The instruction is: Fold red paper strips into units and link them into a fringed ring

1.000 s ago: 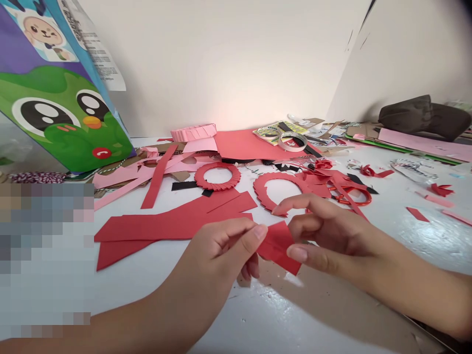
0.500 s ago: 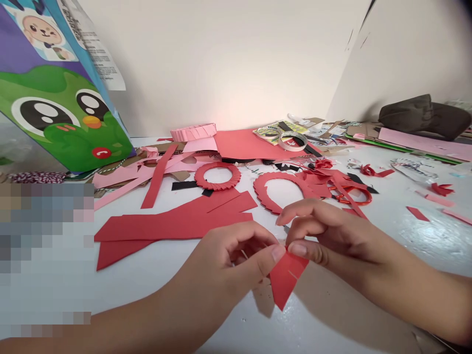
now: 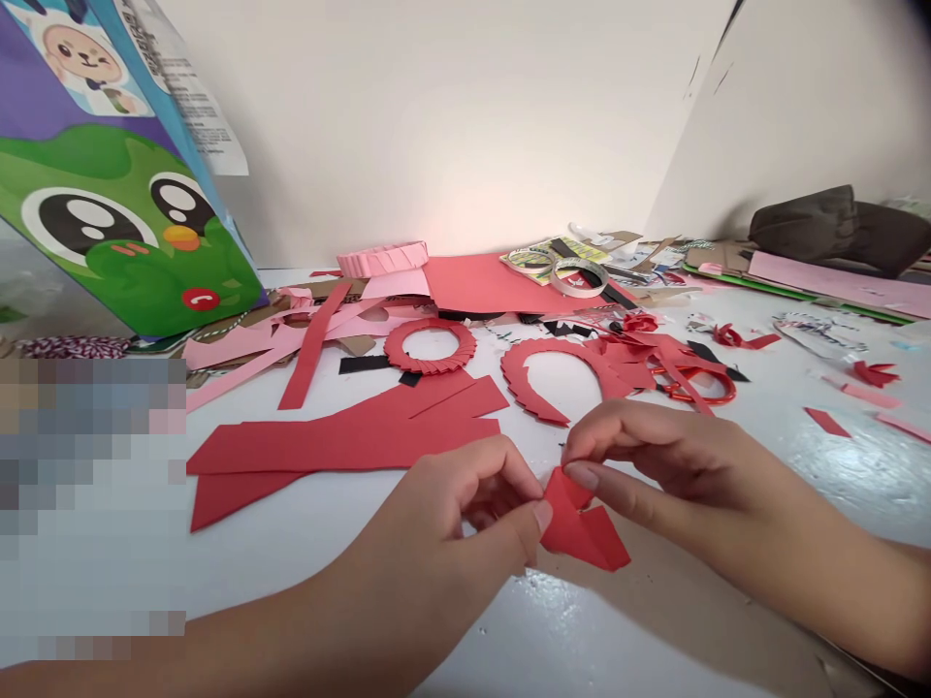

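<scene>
A small folded piece of red paper (image 3: 586,538) is held up over the white table. My left hand (image 3: 487,509) pinches its left edge between thumb and fingers. At its top corner, the thumb and fingertips of my right hand (image 3: 655,475) grip it too. A flap of the paper sticks out to the lower right. Just behind my hands lies a curved, pleated red paper piece (image 3: 520,388), open at its lower right. Left of that is a closed pleated red paper ring (image 3: 429,347). Long red paper strips (image 3: 349,441) lie beyond my left hand.
Red-handled scissors (image 3: 702,386) lie partly under red scraps at the right. Two tape rolls (image 3: 580,279) rest on a red sheet (image 3: 465,281) at the back. A pink pleated ring (image 3: 382,259) sits beside them. A tall green cartoon bag (image 3: 123,233) stands at the left.
The red paper has been turned and refolded between my fingers, its tip now pointing lower right instead of down. My right hand has shifted slightly, uncovering the end of the curved piece.
</scene>
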`<state>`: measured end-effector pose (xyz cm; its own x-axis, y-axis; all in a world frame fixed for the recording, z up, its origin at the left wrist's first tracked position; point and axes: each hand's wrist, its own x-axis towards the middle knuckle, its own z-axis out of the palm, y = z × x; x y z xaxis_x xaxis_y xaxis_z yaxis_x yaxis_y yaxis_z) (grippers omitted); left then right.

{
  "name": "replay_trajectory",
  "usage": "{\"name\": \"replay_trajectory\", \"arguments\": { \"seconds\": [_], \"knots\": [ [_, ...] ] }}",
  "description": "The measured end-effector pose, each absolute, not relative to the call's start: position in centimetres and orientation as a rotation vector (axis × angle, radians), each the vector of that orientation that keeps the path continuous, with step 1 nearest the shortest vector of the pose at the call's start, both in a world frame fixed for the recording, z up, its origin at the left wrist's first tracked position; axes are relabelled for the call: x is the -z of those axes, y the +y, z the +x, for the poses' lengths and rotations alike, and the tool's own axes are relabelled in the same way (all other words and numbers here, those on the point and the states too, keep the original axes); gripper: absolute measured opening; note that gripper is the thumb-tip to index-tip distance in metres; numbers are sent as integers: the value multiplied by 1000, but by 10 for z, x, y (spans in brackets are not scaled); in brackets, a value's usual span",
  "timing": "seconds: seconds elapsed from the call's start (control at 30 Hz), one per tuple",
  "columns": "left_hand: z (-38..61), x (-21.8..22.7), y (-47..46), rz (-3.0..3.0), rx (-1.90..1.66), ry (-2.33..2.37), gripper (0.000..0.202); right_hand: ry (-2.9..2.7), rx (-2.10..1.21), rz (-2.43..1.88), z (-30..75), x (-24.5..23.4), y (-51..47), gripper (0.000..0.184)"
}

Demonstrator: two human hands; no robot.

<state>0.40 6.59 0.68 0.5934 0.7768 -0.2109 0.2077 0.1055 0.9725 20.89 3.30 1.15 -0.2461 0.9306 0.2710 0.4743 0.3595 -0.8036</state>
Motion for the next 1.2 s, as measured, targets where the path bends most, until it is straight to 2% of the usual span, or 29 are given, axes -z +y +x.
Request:
{"name": "replay_trajectory", "arguments": {
  "seconds": [0.13,0.27,0.47,0.73,0.93,1.2],
  "knots": [
    [5,-5,66,1471,-506,916,20,-1857,-818,-1230,208,-12,33,15],
    [4,-4,66,1547,-477,917,22,-1901,-880,-1288,208,-8,33,29],
    [4,-10,63,1585,-359,873,18,-2034,-804,-1297,209,-4,31,25],
    [5,-11,62,1513,-388,801,19,-1956,-895,-1221,205,-15,28,34],
    [5,-6,63,1387,-543,806,20,-1831,-883,-1262,209,-12,30,19],
    [3,-10,61,1571,-425,884,25,-1938,-709,-1218,208,-9,30,14]
  ]
}}
